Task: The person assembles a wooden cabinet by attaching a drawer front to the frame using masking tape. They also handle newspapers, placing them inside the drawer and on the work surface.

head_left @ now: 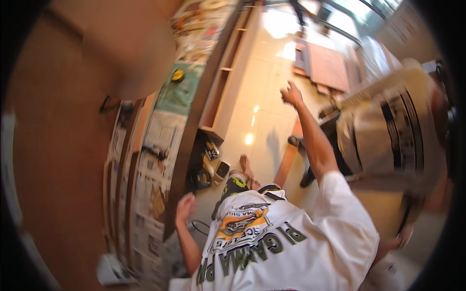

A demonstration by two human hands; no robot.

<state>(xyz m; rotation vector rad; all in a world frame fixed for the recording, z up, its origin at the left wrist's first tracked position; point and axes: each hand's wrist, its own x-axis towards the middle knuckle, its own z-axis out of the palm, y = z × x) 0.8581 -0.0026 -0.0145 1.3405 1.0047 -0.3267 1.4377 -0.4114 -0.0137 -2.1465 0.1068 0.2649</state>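
Observation:
My right hand is stretched out in front of me above the tiled floor, holding nothing, its fingers loosely bent and partly apart. My left hand hangs low beside the edge of a long workbench covered in newspaper; it looks empty, with slightly blurred, loosely curled fingers. Nearest the left hand are a dark power tool on the floor and a dark cordless tool on the bench. Farther along lies a yellow and black tape measure on a green sheet.
A long wooden frame with compartments runs alongside the bench. Brown panels fill the left. Flat boards are stacked at far right. A person in a beige shirt bends close on my right, near a wooden strip on the floor.

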